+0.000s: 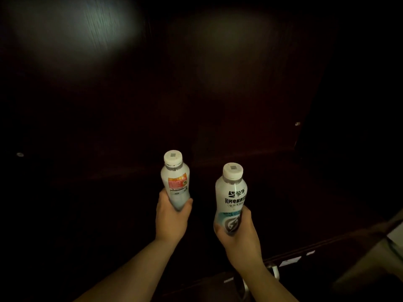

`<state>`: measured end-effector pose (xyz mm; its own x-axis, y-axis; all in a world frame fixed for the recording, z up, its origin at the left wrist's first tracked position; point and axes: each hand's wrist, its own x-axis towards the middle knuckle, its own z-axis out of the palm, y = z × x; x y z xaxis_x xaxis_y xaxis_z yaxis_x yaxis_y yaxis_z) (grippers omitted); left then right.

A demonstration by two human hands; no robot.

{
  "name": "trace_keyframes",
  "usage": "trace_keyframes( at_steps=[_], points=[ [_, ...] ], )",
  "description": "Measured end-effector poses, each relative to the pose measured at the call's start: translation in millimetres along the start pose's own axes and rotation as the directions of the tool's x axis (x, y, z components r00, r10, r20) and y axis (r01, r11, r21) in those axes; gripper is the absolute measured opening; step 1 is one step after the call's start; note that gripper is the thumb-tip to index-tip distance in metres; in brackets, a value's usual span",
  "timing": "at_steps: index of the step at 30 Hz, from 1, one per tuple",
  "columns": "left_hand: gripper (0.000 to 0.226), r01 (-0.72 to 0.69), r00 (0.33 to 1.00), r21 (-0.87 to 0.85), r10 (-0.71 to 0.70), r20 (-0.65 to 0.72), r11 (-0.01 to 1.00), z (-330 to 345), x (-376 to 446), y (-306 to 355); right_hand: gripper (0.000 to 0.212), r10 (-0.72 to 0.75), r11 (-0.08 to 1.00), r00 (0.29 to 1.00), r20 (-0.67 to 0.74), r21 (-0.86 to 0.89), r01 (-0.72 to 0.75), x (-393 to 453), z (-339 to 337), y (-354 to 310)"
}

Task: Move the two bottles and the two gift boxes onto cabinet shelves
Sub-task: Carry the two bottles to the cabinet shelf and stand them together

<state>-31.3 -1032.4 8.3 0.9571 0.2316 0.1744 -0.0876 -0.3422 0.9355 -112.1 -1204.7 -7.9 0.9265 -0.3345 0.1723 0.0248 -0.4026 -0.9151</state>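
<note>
left hand [171,216] fingers wrap left bottle [176,182] base | right hand [237,233] fingers wrap right bottle [231,199] base

small metal stud [20,154], perhaps a peg; pale labels [290,262]

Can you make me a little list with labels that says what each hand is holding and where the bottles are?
left hand: grips the left bottle low on its body
right hand: grips the right bottle low on its body
caps: white, both on
bottle pose: roughly upright, apart from each other
labels: left has an orange patch, right has dark print
place: held up before a dark cabinet
gift boxes: not seen
</note>
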Motion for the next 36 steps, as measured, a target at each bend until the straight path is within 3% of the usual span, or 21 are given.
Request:
trace_keyframes(
  at_steps=[11,17,22,26,31,33,36],
  points=[
    [0.06,-0.044,0.999,0.081,0.045,-0.006,0.996,2.6,-0.2,-9.8,0.071,-0.038,0.998,0.999,0.01,-0.055,0.038,-22.4,-11.8,8.0],
    [0.095,-0.001,0.999,0.077,0.004,-0.047,0.997,5.1,2.2,-8.5,0.073,-0.044,0.996,0.999,-0.022,-0.077,0.042,-24.9,-9.9,8.8],
    [0.078,-0.007,1.0,0.057,0.006,0.019,0.998,1.6,4.6,-16.6,0.073,-0.057,0.992,0.998,-0.032,-0.11,0.053,-25.1,-9.5,9.1],
    [0.107,0.038,0.999,-0.001,-0.038,0.024,0.999,1.7,5.1,-14.4,0.072,-0.072,0.99,0.996,-0.052,-0.129,0.065,-25.3,-7.2,7.2],
    [0.079,0.001,1.0,0.109,-0.001,0.001,0.994,6.6,7.6,-16.0,0.072,-0.069,0.99,0.996,-0.048,-0.127,0.062,-24.0,-7.1,9.8],
    [0.091,-0.021,1.0,0.144,0.021,-0.002,0.989,5.3,7.4,-16.7,0.071,-0.071,0.989,0.996,-0.055,-0.131,0.063,-24.5,-6.9,9.2],
    [0.103,0.042,0.999,0.037,-0.041,-0.025,0.998,5.7,7.5,-12.3,0.072,-0.075,0.988,0.996,-0.053,-0.139,0.067,-23.3,-5.9,9.7]
  ],
)
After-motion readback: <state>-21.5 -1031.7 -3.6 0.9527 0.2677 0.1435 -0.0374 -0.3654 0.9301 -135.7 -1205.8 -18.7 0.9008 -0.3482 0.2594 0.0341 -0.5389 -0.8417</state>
